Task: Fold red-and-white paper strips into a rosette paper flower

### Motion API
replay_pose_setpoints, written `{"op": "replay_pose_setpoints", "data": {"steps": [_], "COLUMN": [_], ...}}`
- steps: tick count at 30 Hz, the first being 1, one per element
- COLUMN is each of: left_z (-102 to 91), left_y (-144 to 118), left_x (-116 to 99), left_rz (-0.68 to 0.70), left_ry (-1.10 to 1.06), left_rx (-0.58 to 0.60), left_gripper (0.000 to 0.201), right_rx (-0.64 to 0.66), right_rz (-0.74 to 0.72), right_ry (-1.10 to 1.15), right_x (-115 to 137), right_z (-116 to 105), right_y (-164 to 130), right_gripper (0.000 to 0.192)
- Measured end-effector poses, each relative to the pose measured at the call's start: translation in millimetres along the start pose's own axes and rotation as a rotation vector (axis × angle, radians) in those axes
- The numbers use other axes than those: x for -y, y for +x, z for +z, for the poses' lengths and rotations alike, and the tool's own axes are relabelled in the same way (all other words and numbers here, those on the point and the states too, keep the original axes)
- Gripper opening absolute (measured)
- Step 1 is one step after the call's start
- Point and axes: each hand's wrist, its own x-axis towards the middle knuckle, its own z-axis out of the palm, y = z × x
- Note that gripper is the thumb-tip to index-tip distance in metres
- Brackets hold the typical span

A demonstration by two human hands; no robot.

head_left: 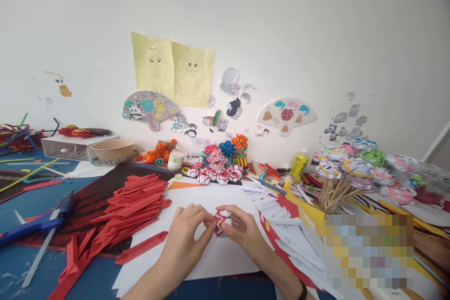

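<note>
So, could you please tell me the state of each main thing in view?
Left hand: pinching the red-and-white paper ball
Right hand: gripping the ball's other side
Red-and-white paper ball: held, partly covered
Red paper strips: folded, heaped
White paper strips: overlapping, spread out
Glue gun: lying on its side
Jar: upright
Yellow bottle: upright
Tan bowl: upright, contents hidden

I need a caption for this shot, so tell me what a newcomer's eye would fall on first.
Most likely the heap of folded red strips left of the hands, vivid beside the white sheet. Next, the small red-and-white piece held between the left hand and right hand at the center. Then the two yellow sheets with drawings, high on the wall behind.
</note>
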Motion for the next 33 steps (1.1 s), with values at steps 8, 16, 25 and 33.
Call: {"op": "replay_pose_setpoints", "data": {"steps": [8, 16, 25, 33], "left_z": [4.1, 5.2, 3.7, 2.4], "left_y": [-3.2, -4.3, -3.7, -3.8], "left_x": [1.9, 4.2, 2.5, 2.5], "left_rz": [0.121, 0.173, 0.171, 0.152], "left_ry": [0.128, 0.159, 0.118, 0.097], "left_rx": [-0.088, -0.185, -0.212, -0.185], "left_gripper": [0.018, 0.022, 0.018, 0.02], "right_rx": [-0.06, -0.053, -0.045, -0.05], "right_rz": [-0.184, -0.284, -0.316, -0.314], "right_ry": [-0.299, -0.476, -0.485, -0.474], "right_x": [-0.9, -1.2, -3.6, 0.0], "right_z": [3.4, 3.8, 3.0, 3.6], "right_y": [-3.7, -4.8, -6.1, -8.1], "right_gripper": [0.029, 0.039, 0.04, 0.038]}}
